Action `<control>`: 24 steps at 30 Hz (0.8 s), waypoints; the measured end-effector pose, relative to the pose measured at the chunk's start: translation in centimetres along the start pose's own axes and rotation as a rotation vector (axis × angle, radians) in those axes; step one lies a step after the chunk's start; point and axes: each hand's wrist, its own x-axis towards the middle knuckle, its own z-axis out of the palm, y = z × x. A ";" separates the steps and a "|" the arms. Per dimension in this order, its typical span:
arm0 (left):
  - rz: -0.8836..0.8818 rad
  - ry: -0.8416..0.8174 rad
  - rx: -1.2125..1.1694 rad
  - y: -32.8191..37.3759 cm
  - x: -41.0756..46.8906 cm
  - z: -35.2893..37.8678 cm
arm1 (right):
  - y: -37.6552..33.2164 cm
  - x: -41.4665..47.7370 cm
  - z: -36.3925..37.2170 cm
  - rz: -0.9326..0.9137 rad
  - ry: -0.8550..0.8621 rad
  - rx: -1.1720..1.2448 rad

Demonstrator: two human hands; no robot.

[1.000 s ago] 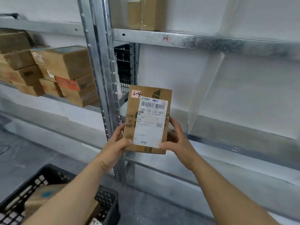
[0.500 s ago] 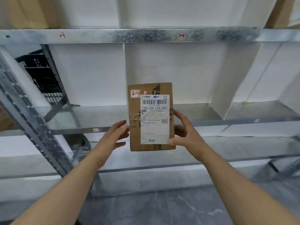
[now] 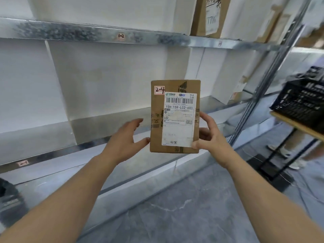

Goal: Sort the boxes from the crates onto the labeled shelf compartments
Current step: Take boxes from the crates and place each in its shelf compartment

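At arm's length before us, our right hand point(image 3: 208, 137) pinches the right edge of the upright box point(image 3: 157, 134) marked 2-4; our left hand point(image 3: 122, 139) lies open, thumb against its left edge. Beyond, the shelf rail point(image 3: 70, 30) carries a 1-2 label point(image 3: 121, 36); black crate point(image 3: 301, 104) far right.

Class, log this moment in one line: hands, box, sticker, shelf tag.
right hand: grips box upright | left hand: open, beside box | sticker: 2-4 | shelf tag above: 1-2 | status: not yet shelved
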 end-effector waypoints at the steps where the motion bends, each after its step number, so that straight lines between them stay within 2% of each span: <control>1: 0.028 -0.003 0.034 1.0 0.7 0.4 | 0.0 -0.3 -1.1 -0.001 0.022 -0.006; 11: 0.184 -0.068 0.238 13.4 7.8 7.0 | 2.6 -1.0 -15.6 -0.026 0.173 0.008; 24: 0.321 -0.108 0.306 31.2 18.4 23.0 | 7.9 -1.2 -40.5 -0.016 0.300 -0.049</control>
